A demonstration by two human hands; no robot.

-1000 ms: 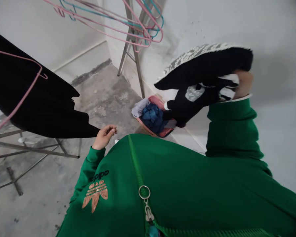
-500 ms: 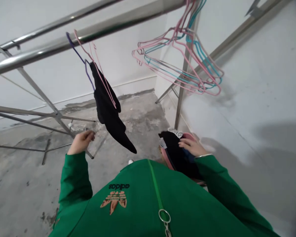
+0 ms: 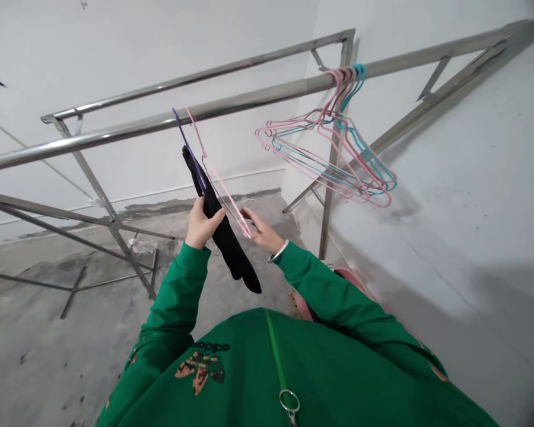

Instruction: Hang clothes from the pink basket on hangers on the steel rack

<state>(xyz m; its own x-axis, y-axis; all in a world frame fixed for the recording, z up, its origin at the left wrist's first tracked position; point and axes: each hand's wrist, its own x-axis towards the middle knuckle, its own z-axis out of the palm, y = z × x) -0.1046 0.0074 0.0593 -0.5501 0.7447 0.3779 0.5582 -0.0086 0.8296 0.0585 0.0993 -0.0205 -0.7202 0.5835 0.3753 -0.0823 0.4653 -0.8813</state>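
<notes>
A black garment [image 3: 231, 246] hangs from a purple hanger [image 3: 182, 131] on the metal rail. My left hand [image 3: 199, 226] is closed on its upper part, thumb on the near face and fingers behind the cloth. Just right of it, a pink hanger [image 3: 226, 191] hangs from the same rail with no clothing on it. My right hand [image 3: 266, 235] pinches the lower near corner of that pink hanger; some of its fingertips are behind the wire.
The metal rail [image 3: 129, 130] belongs to a drying rack running across the view. Several pink and blue hangers [image 3: 329, 160] hang bunched at its right end. Low by the right wall stands a pink basin [image 3: 351, 277], partly hidden behind my right sleeve. Rack legs [image 3: 129, 255] stand left.
My right hand has left the basin of clothes and taken the pink hanger's corner. My left hand has moved right and up onto the black garment. The view has tilted up.
</notes>
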